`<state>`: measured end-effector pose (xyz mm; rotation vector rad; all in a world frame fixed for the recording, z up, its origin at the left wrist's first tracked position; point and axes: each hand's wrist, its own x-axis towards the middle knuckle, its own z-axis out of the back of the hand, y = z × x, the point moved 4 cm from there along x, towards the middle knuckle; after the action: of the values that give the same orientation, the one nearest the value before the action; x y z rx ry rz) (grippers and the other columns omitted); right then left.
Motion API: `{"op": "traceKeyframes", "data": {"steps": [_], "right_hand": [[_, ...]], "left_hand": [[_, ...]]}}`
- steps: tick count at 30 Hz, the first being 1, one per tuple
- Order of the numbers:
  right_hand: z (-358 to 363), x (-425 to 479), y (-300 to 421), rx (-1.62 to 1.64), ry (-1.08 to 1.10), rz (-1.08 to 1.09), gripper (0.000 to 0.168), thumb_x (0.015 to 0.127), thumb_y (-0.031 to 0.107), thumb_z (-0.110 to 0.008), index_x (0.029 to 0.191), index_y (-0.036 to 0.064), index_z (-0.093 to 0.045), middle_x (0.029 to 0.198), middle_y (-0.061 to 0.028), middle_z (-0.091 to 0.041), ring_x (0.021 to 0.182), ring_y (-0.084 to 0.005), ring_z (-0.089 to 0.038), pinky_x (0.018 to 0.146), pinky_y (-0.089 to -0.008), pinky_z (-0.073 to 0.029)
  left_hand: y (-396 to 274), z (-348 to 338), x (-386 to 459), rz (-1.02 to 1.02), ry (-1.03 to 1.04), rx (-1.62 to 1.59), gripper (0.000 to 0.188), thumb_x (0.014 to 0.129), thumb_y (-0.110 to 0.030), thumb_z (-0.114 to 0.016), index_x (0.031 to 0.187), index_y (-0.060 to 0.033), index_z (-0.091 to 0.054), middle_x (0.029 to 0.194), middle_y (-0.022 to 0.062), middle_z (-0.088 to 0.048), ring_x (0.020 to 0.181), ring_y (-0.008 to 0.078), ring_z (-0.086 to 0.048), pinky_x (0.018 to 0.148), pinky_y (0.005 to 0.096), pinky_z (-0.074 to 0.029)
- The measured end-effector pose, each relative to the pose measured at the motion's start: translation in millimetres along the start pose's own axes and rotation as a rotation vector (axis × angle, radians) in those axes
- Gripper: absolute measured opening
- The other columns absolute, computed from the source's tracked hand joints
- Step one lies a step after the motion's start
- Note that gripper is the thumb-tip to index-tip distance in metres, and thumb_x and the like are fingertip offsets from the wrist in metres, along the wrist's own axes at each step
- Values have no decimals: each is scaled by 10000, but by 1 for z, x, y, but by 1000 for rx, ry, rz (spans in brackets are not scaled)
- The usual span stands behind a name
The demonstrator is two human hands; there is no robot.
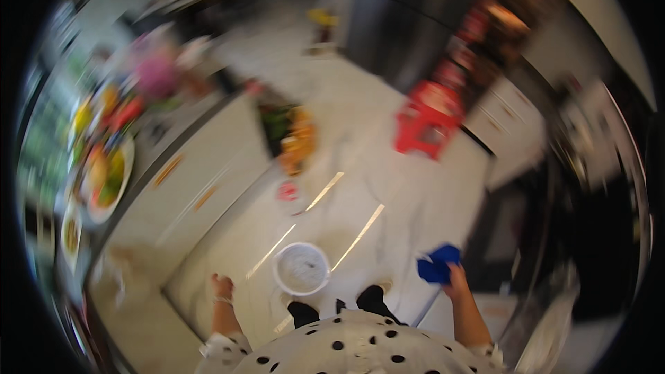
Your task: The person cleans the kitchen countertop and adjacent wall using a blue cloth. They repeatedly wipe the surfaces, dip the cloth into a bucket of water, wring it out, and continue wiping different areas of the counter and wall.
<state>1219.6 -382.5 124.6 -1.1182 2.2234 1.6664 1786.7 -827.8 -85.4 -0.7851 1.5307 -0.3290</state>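
Observation:
My right hand [455,281] grips a folded blue cloth [439,264], held out at my right side above the floor. My left hand [223,288] hangs at my other side with its fingers loosely bent and apart; nothing shows in it. A bracelet circles that wrist. Between the hands, in front of my feet, a round white bucket [301,268] stands on the pale marble-look floor [384,176]. It holds whitish, cloudy liquid with a small dark spot on it.
Light cabinets [192,182] run along the left, under a counter with a platter of fruit [111,179]. Ahead on the floor are a red plastic stool [428,122], orange items [298,137] and a red-and-white item [288,192]. A dark refrigerator [400,15] stands behind; a dark appliance [587,239] is at right.

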Motion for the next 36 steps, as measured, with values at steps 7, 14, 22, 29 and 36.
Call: {"op": "traceKeyframes", "data": {"steps": [7, 14, 22, 29, 36], "right_hand": [[58, 21, 88, 581, 236, 54, 536, 943, 465, -374, 1309, 77, -431, 1322, -104, -476, 1218, -259, -449, 1055, -432, -309], [100, 38, 185, 625, 424, 114, 698, 890, 621, -323, 1330, 88, -425, 1315, -81, -492, 1187, -249, -493, 1021, -432, -366], [227, 172, 240, -281, -207, 12, 536, 884, 502, -487, 969, -10, -623, 922, -192, -640, 960, -282, -613, 778, -361, -502], [266, 337, 306, 37, -209, 113, 261, 873, 291, -597, 1001, 65, -617, 849, -64, -655, 790, -172, -636, 609, -335, -539], [258, 420, 441, -341, -177, 298, 263, 852, 148, -595, 1089, 37, -621, 946, -40, -642, 897, -125, -572, 829, -271, -449]], "left_hand": [[166, -372, -233, 80, 927, 1030, 605, 890, -530, -479, 1278, -66, -489, 1337, 139, -442, 1116, 216, -487, 852, 380, -482], [282, -589, -489, 681, 1356, 765, 811, 849, -611, -479, 1457, -235, -97, 1478, 161, -180, 1204, 420, -418, 959, 526, -424], [347, -749, -468, -131, 1261, 999, 298, 901, -336, -572, 1082, -99, -586, 925, -14, -608, 829, 107, -582, 727, 319, -495], [405, -940, -409, -666, 1225, 1343, 358, 810, -280, -644, 1076, -46, -590, 805, 129, -645, 733, 217, -609, 710, 308, -488], [413, -1110, -448, -1170, 1316, 1223, 376, 861, -196, -582, 1217, -93, -516, 920, 84, -610, 837, 168, -582, 759, 269, -480]]}}
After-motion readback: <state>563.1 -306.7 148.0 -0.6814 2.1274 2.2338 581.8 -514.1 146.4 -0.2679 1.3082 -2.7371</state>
